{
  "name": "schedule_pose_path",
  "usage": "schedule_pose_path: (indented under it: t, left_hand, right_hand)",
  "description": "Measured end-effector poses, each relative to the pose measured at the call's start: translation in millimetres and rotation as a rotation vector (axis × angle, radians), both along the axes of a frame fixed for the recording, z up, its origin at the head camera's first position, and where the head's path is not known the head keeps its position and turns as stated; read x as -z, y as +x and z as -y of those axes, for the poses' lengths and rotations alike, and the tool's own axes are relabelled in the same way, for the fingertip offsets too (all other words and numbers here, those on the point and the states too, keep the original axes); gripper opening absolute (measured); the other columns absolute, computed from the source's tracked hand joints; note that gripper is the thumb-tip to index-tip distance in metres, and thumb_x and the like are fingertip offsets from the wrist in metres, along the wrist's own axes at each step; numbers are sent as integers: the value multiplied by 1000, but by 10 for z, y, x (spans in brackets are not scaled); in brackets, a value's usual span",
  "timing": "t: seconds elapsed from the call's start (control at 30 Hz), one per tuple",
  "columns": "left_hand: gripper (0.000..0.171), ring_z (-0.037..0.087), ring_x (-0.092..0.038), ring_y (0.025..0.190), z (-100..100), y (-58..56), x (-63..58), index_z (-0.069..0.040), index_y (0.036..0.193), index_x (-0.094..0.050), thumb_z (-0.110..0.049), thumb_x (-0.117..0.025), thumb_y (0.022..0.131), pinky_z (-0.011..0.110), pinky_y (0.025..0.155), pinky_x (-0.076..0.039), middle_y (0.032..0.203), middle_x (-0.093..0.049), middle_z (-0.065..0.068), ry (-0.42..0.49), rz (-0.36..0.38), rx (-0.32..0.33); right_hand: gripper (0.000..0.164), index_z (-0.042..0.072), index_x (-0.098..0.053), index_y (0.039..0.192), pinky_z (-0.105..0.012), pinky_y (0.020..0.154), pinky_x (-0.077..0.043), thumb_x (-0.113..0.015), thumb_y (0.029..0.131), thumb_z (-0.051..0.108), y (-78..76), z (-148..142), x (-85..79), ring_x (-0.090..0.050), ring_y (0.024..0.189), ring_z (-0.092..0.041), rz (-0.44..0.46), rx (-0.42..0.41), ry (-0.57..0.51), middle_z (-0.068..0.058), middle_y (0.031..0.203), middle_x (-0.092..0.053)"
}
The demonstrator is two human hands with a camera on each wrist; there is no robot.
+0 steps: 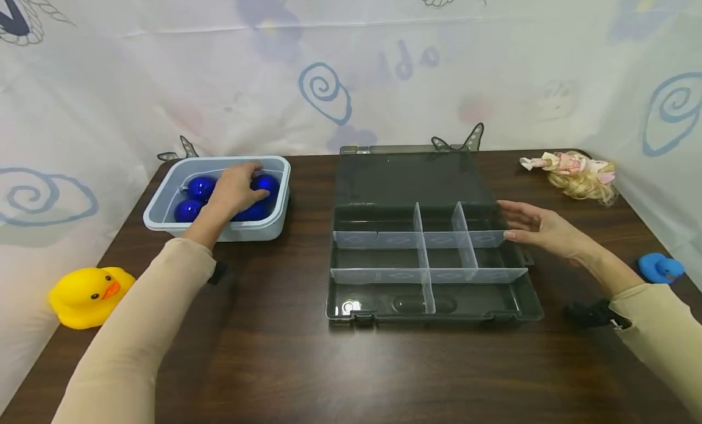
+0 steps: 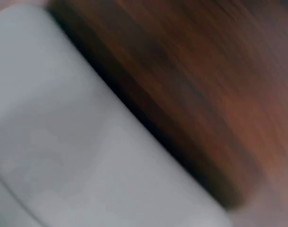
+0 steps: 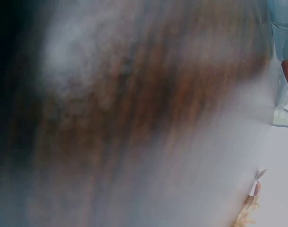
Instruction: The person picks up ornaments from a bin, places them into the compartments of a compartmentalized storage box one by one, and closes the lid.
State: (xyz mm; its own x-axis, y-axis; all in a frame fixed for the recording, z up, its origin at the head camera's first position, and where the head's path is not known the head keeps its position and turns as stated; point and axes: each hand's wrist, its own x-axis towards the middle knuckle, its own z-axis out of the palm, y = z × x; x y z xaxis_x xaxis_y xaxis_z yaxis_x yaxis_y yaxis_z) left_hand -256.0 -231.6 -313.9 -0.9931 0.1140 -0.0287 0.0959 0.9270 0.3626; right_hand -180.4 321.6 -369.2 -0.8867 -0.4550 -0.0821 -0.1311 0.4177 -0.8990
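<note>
Being smooth, a ball [image 1: 267, 184] at upper left could slip the wide-spread left hand [image 1: 234, 190], the right hand [image 1: 543, 230] spread at the box [image 1: 378, 295].

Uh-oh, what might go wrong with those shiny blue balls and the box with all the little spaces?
A smooth, round blue ball might slip and roll if the left hand lifts it out of the tub. The right hand is at the divided box's side, so a bump might shift the box. The yellow duck is close to the left sleeve, so that arm might knock it.
</note>
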Motion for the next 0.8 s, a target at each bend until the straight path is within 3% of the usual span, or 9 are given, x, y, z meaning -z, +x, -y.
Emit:
schedule_pose_path:
  t: [0.1,0.23,0.37,0.57,0.8]
  left_hand:
    - [59,47,-38,124,-19,-11,39,4,133,-43,-21,-68,85,58,105,-29,132,-47,30,-6,26,29]
    - [57,47,-42,120,-23,-4,80,2,129,-45,-23,-70,84,58,103,-32,127,-51,29,17,23,-28]
    - [55,45,-46,114,-21,4,51,2,127,-45,-24,-69,85,58,100,-35,121,-53,29,36,3,-43]
    - [56,45,-45,118,19,67,-112,0,127,-46,-30,-68,86,57,100,-34,129,-50,29,108,-33,-73]
    - [64,42,-48,120,-41,147,-393,-2,133,-45,-38,-68,85,57,100,-38,133,-49,26,265,-77,-108]
  right_hand:
    - [65,1,-22,148,-10,85,-45,-57,93,8,11,-24,-13,-42,113,14,-3,4,14,-35,147,-20]
    - [66,1,-21,148,-10,87,-45,-58,94,9,19,-11,10,-41,114,14,10,-5,14,-34,148,-20]
    - [65,0,-21,148,-11,87,-45,-57,94,9,33,-2,26,-41,117,11,8,0,8,-33,148,-19]
    - [66,0,-20,148,-10,87,-45,-57,94,9,23,-10,-14,-41,125,-2,3,2,29,-32,149,-20]
    - [66,-3,-21,147,-9,86,-44,-58,93,9,-1,12,-34,-40,113,15,-11,3,25,-35,147,-21]
